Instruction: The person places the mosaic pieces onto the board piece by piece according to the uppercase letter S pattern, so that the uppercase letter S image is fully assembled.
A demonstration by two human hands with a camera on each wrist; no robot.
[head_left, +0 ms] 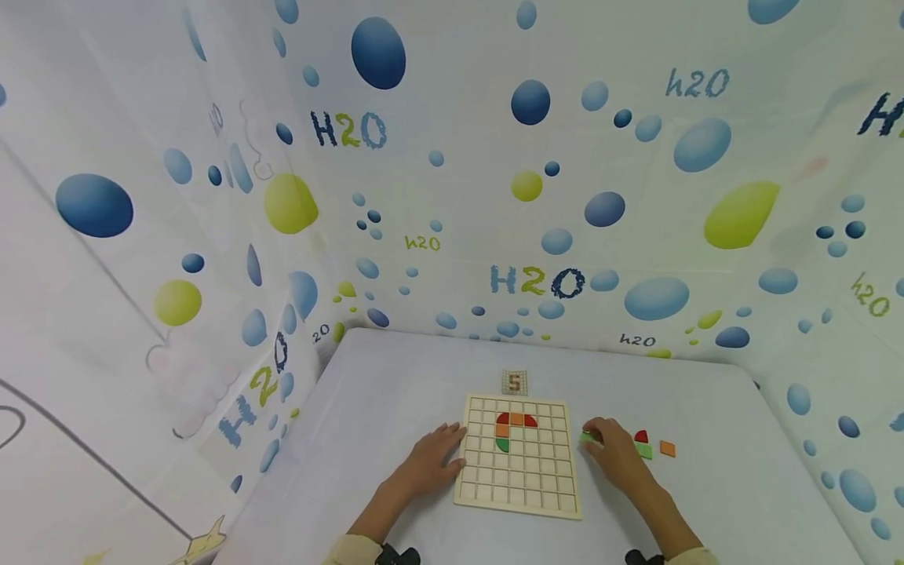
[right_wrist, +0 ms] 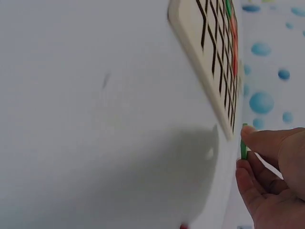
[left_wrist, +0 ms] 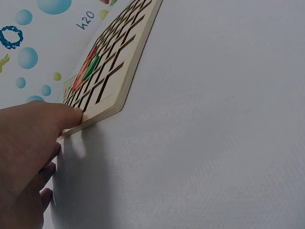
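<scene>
A square wooden grid board (head_left: 519, 508) lies on the table, several red, orange and green tiles set in its upper cells. My left hand (head_left: 431, 461) rests at the board's left edge, with the thumb (left_wrist: 71, 116) touching its rim in the left wrist view. Just right of the board, my right hand (head_left: 617, 457) pinches a small green tile (right_wrist: 244, 149) between thumb and fingers. Its shape is mostly hidden by the fingertips.
Right of my right hand lie a red rounded tile (head_left: 641, 436), a light green tile (head_left: 644, 451) and an orange square tile (head_left: 667, 448). A small pattern card (head_left: 515, 382) stands beyond the board. A printed curtain (head_left: 459, 196) hangs behind the white table (head_left: 395, 369).
</scene>
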